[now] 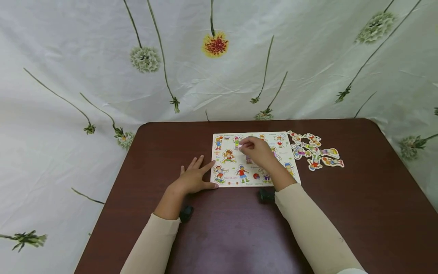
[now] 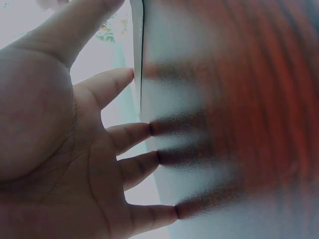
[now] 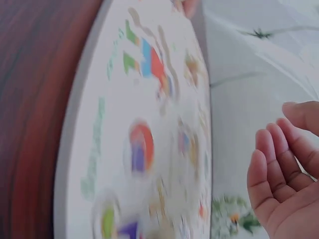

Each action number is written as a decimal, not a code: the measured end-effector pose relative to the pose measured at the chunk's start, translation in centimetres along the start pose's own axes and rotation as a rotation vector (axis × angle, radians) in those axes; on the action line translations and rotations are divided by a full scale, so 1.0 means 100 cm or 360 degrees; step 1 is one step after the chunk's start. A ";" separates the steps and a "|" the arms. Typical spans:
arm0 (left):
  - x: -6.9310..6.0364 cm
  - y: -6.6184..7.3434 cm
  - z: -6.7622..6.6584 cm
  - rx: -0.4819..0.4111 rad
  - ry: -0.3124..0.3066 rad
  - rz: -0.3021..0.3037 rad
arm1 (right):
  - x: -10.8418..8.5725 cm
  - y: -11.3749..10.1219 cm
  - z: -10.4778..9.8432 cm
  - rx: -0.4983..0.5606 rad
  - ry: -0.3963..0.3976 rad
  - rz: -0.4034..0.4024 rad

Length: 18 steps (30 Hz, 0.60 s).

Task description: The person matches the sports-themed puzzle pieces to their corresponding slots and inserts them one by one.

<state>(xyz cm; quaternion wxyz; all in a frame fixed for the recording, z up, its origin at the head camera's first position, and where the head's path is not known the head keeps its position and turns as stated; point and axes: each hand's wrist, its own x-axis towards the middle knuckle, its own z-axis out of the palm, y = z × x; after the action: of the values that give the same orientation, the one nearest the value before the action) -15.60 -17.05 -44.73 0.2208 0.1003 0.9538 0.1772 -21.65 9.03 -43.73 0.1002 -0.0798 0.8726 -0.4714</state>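
A white puzzle board (image 1: 251,176) printed with cartoon children at sports lies on the table. My left hand (image 1: 192,179) rests at its left edge, fingers spread. In the left wrist view the fingertips of my left hand (image 2: 94,144) touch the tabletop, the index finger beside the board's edge. Over the board's upper middle is my right hand (image 1: 259,153), fingers loosely bent and thumb near the index finger. The right wrist view shows the right hand (image 3: 289,174) raised above the board, with no piece visible in it.
Several loose cartoon puzzle pieces (image 1: 315,162) lie in a cluster just right of the board. The dark wooden table (image 1: 359,213) reaches back to a white flowered cloth (image 1: 232,83). A small black device (image 1: 186,214) sits under the left wrist, another (image 1: 267,196) by the right.
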 end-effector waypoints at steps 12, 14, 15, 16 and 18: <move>0.002 -0.003 0.000 0.0008 -0.0012 -0.0001 | -0.027 0.039 -0.067 0.0097 0.0299 0.0056; 0.002 -0.003 0.000 0.0001 -0.0013 0.0002 | -0.032 0.046 -0.076 0.0070 0.0340 0.0066; 0.002 -0.002 0.000 0.0001 -0.0015 0.0002 | -0.035 0.050 -0.080 0.0053 0.0365 0.0077; 0.002 -0.002 0.000 -0.0002 -0.0015 0.0002 | -0.037 0.054 -0.084 0.0041 0.0394 0.0088; 0.002 -0.002 0.000 -0.0004 -0.0012 0.0003 | -0.043 0.061 -0.093 0.0048 0.0433 0.0113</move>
<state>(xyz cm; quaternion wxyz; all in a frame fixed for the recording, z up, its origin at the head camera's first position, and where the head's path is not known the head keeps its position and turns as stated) -15.75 -17.14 -44.91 0.2245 0.1014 0.9527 0.1781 -20.11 20.86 -43.44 -0.0013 0.0172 0.8732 -0.4871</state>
